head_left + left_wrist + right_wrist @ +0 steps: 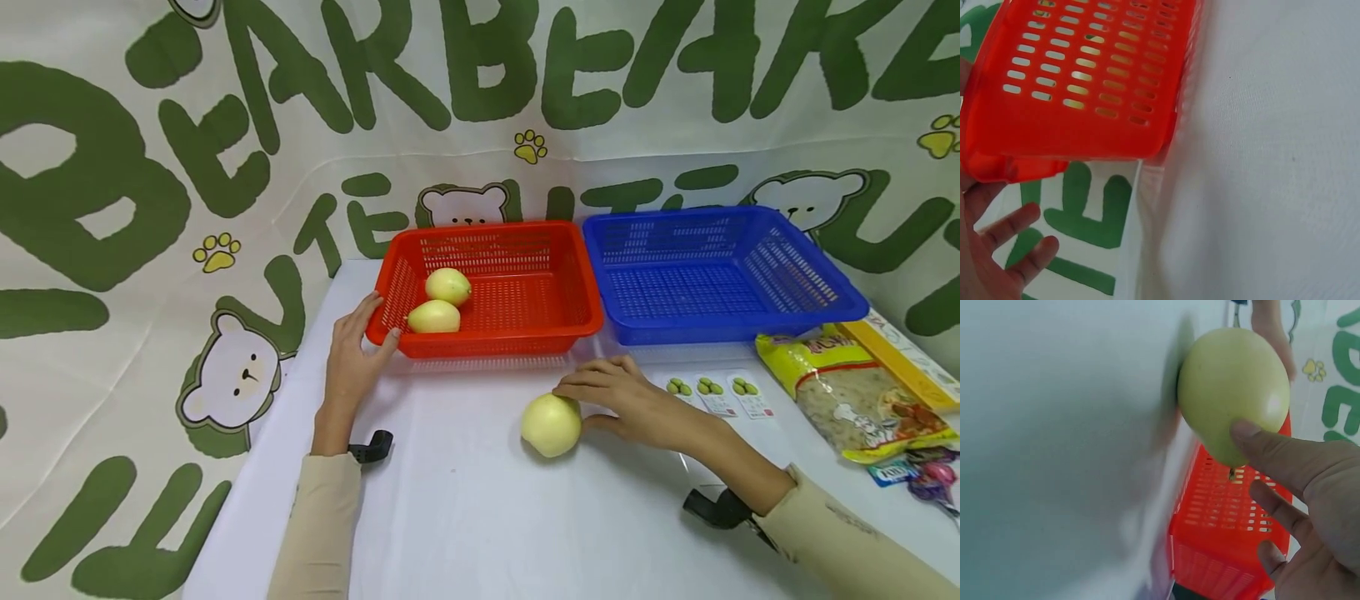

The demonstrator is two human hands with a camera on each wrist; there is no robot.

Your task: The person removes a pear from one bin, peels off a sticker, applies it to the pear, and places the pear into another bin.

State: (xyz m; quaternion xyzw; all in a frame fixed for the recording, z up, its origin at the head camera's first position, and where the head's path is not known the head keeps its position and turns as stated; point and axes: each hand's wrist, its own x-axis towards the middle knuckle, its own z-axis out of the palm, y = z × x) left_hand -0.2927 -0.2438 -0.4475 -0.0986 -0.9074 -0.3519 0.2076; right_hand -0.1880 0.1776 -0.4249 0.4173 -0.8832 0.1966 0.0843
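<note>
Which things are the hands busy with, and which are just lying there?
Busy with: pale fruit touched by right hand; red basket touched by left hand, two fruits inside.
Lying about: blue basket, snack bags, stickers.

Count: 3 pale yellow-green round fruits, 2 in basket (447,286) (433,317), 1 on table (551,424). 2 slotted plastic baskets, 1 red (525,329), 1 blue (720,325). 3 small white cards w/ green fruit pics (679,387) (712,392) (747,392). 2 bare hands: left hand (352,354), right hand (626,400).
</note>
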